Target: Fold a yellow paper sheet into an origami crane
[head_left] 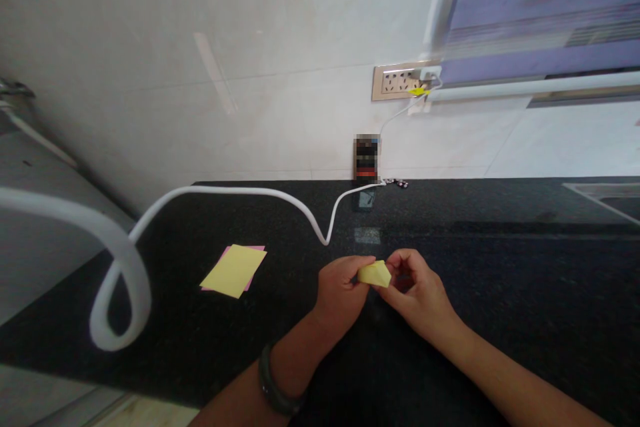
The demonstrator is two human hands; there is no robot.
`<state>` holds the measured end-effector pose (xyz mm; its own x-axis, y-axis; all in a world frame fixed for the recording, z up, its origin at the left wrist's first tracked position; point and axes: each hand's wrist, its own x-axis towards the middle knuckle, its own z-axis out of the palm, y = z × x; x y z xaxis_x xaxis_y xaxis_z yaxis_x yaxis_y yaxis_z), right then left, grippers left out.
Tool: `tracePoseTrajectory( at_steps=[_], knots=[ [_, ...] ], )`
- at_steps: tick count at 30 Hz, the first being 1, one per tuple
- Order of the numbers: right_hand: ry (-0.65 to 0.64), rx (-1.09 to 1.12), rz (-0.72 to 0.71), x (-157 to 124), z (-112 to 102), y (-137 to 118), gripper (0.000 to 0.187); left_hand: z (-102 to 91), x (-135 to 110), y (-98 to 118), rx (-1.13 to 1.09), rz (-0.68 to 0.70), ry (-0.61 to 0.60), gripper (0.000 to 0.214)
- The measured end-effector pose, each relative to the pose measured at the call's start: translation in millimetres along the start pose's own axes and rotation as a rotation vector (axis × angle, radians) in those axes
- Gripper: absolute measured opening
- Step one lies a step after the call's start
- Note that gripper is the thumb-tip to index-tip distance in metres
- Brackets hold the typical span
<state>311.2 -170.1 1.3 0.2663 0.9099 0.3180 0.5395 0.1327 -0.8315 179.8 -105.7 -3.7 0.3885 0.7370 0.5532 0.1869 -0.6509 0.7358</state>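
Observation:
A small piece of folded yellow paper [375,274] is held up between my two hands, above the dark countertop. My left hand [343,290] pinches its left side, thumb on top. From the other side, my right hand [420,290] grips the paper's right corner between thumb and fingertips, its fingers curled. A dark bangle [273,383] circles my left wrist. Flat on the counter to the left lies a square sheet of yellow paper [235,271], turned at an angle over pink paper [256,250] that shows at the edges.
A thick white cable [235,191] loops in from the left and crosses the black countertop [165,347]. By the wall stands a phone [367,157], its screen blurred. Above is a wall socket [400,82] with a plug. A sink edge [600,199] shows at far right.

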Motion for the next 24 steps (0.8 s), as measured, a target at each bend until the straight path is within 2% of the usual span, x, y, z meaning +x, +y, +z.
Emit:
tracePoseTrajectory(
  at_steps=[3, 7, 11, 16, 24],
  knots=[
    [-0.011, -0.075, -0.030, -0.8, -2.3, -1.4, 0.018, -2.0, -0.5, 1.4, 0.076, 0.154, 0.022, 0.031],
    [-0.018, -0.204, -0.172, -0.6, -6.0, -0.2, 0.007, -2.6, -0.1, 3.0, 0.118, 0.236, 0.020, 0.028],
    [-0.009, -0.298, -0.361, -0.6, -8.7, -1.2, 0.007, -2.7, -0.2, 4.5, 0.127, 0.245, 0.016, 0.024],
    [0.030, -0.344, -0.510, -2.1, -9.4, -5.6, 0.004, -3.4, -0.5, 6.9, 0.131, 0.250, 0.021, 0.019],
    [0.067, -0.360, -0.593, -4.8, -9.3, -7.9, 0.005, -5.1, -0.4, 8.1, 0.127, 0.276, 0.011, 0.013]
  ],
)
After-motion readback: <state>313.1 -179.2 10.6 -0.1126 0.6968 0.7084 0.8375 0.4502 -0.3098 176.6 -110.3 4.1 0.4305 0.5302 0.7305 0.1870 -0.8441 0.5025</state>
